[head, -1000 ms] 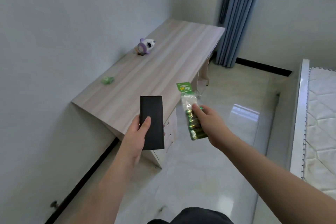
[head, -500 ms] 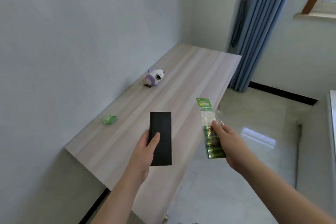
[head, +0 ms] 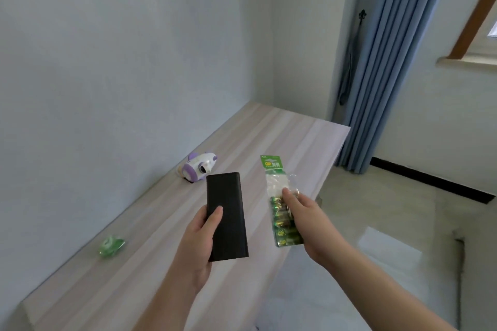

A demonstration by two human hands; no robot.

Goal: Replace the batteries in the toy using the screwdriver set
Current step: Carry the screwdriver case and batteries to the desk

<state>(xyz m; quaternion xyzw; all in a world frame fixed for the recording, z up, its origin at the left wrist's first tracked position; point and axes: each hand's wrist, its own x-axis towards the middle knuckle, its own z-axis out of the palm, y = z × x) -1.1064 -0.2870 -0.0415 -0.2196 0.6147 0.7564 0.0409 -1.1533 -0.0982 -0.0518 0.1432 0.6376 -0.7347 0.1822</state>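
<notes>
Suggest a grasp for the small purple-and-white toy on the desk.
Probably from above, fingers across the white middle of the small purple-and-white toy: it lies free on the pale wooden desk, wall close behind, purple ends sticking out either side. Both hands are full.

A: Desk (head: 282,142) obstacles?

B: Two only. Purple-and-white toy (head: 199,169) near the wall side, mid-length. Crumpled green wrapper (head: 110,245) nearer, also along the wall. Well apart from each other.

A: Free lanes?

B: Broad bare strip along the open front edge, plus the far end toward the curtain (head: 382,83). Wall (head: 107,75) closes the left side. Both hands are carrying things above the desk's middle.
</notes>
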